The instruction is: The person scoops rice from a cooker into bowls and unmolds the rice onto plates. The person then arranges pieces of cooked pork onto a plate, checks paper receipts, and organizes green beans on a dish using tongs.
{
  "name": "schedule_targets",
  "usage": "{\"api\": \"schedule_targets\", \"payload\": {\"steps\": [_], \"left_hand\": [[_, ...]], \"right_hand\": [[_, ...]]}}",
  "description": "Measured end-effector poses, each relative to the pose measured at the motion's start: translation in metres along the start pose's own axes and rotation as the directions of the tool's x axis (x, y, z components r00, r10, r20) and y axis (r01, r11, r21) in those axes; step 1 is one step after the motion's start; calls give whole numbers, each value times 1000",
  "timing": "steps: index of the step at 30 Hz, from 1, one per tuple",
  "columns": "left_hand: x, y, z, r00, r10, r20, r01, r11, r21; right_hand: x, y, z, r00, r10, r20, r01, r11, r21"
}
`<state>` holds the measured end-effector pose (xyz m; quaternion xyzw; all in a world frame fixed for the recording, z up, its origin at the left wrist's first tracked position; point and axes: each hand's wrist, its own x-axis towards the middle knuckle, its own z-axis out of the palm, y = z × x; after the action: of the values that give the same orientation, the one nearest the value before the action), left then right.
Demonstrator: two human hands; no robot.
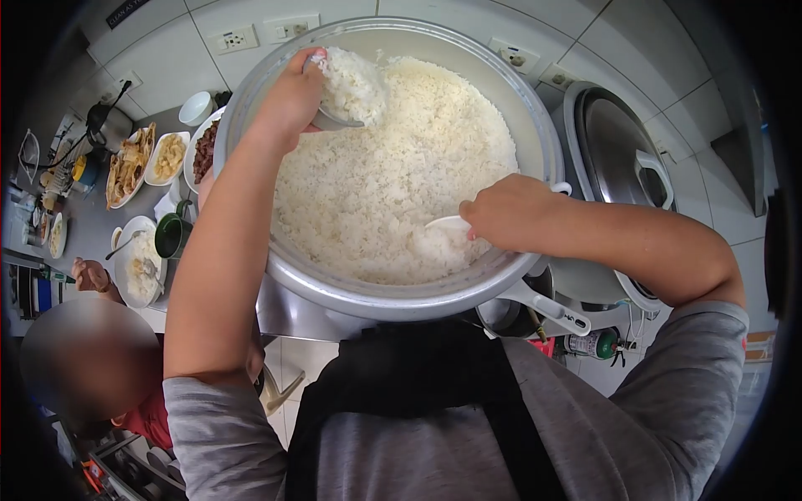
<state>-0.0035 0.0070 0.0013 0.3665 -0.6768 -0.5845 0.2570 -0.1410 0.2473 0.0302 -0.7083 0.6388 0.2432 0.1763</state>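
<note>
A wide metal pot (368,302) full of cooked white rice (393,175) fills the middle of the view. At the pot's upper left, my left hand (294,92) is closed on the rim of a bowl (334,122) heaped with rice; the bowl is tilted, its mouth facing right, above the rice in the pot. My right hand (510,213) grips a white rice paddle (449,223) low at the pot's right side. The paddle's blade is partly sunk in the rice, and my fingers hide its handle.
A large cooker with a dark lid (622,142) stands right of the pot. Leftward on the steel counter are a plate of food (131,171), a small dish (168,159), a green mug (173,234) and a rice plate (140,265). Another person (146,401) is at lower left.
</note>
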Motion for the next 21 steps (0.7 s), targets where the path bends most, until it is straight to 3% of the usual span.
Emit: {"api": "schedule_targets", "payload": {"steps": [6, 9, 13, 15, 17, 19, 20, 21], "left_hand": [[3, -4, 0, 1000, -9, -28, 9, 1000, 9], [-2, 1, 2, 999, 24, -32, -22, 998, 56], [-4, 4, 0, 998, 55, 5, -54, 998, -20], [-9, 7, 2, 998, 61, 10, -61, 996, -68], [-12, 9, 2, 998, 63, 20, -60, 991, -117], [-12, 7, 0, 997, 29, 70, -17, 986, -165], [-13, 8, 2, 997, 41, 68, -29, 986, -165], [-15, 12, 4, 998, 10, 57, 0, 983, -181]], "right_hand": [[-4, -2, -7, 996, -84, -17, 85, 995, 51], [-4, -8, -17, 991, -93, 94, 70, 973, 218], [15, 11, -8, 981, -187, 49, 164, 939, 301], [25, 26, -22, 956, -285, 74, 154, 697, 701], [21, 37, -62, 992, -124, -7, 87, 656, 749], [24, 44, -88, 926, 60, -373, 209, 741, 638], [26, 40, -96, 922, 62, -382, 211, 746, 631], [31, 33, -105, 846, 268, -462, 6, 860, 510]]}}
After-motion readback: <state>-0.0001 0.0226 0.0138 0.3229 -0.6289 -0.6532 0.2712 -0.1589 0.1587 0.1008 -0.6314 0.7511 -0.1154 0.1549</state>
